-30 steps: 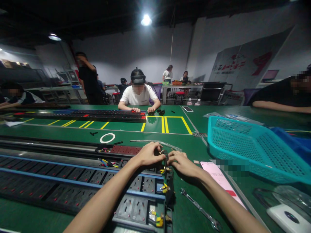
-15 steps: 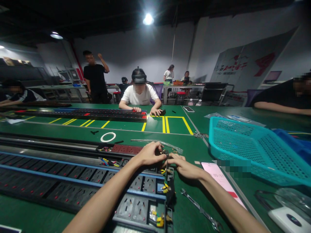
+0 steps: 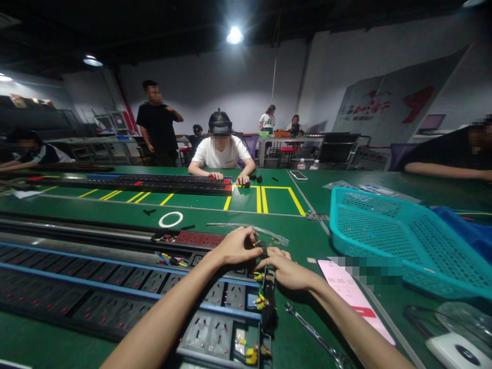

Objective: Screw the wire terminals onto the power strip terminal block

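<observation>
Long black power strips (image 3: 209,328) with blue edges and rows of sockets lie side by side, reaching off to the left. Yellow-green wires (image 3: 251,353) show at their open near ends. My left hand (image 3: 237,246) is closed over the end of a farther strip, its thumb and fingers pinching a small black part (image 3: 262,249). Against the same end, my right hand (image 3: 286,269) has its fingers curled in; what they grip is hidden. Just beyond both hands lie several small brass nuts (image 3: 274,241). A metal wrench (image 3: 313,333) rests on the table, right of the strips.
A phone (image 3: 353,297) and a turquoise basket (image 3: 388,279) stand to the right, with a white device (image 3: 457,351) nearer. Past the strips lie a white ring (image 3: 171,220) and a clear plastic bag (image 3: 269,233). A co-worker (image 3: 221,151) sits opposite.
My right hand has shifted slightly left and down at the strip's end, its fingers more curled. My left hand keeps its pinch. Opposite, the co-worker's hand moved slightly left; a standing person lowered an arm.
</observation>
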`<state>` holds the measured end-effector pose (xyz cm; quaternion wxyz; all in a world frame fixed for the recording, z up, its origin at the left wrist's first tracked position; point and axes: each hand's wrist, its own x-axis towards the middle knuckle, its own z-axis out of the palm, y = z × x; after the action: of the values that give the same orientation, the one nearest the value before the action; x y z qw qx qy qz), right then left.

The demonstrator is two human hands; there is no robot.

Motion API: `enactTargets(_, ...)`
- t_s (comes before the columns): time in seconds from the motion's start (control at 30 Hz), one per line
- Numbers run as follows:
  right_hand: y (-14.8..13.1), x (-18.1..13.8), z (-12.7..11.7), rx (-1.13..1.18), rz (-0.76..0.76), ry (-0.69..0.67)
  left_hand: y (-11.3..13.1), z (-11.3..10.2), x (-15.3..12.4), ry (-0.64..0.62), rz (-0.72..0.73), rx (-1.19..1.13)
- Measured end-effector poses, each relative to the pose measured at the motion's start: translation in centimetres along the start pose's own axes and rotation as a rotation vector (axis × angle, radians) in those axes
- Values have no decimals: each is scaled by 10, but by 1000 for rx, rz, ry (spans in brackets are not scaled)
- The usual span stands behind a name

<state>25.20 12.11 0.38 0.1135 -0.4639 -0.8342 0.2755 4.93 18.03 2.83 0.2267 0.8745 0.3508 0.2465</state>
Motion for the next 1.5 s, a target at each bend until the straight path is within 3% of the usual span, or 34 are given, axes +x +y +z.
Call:
enactTargets(0.53,1,-4,-15,-158,190,142,-1,0,-3,-11,9,5)
enactTargets(1.13,1,-2,-6,-252,94,221,-4,1,-2,-14,17,-20)
enactTargets(1.33,12,1,-1,-141,101,379,-5,2,-2,-10,14,-16)
enactTargets(1.5,22,15,-4,110,218,634,-3,1,-2,-6,6,-18)
